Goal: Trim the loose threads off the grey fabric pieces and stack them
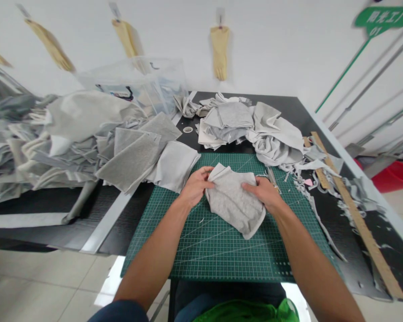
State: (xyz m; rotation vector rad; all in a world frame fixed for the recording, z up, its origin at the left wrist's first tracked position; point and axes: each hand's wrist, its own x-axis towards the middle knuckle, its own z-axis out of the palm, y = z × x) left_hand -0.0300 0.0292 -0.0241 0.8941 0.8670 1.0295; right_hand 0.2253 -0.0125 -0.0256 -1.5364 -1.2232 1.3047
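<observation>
A folded piece of grey fabric [233, 201] lies on the green cutting mat [221, 250] in front of me. My left hand [195, 185] grips its upper left edge, fingers curled over the cloth. On its right side rests my right hand [265, 193], fingers closed on the cloth's upper right edge. Both hands touch the same piece.
Stacks of grey fabric pieces [130, 156] lie at the left, more cloth [242, 123] at the back. A wooden ruler [352, 214] and scraps lie on the right. A clear plastic bin [137, 85] stands behind. Yellow gloves [219, 51] hang on the wall. A red tub [396, 174] sits on the floor.
</observation>
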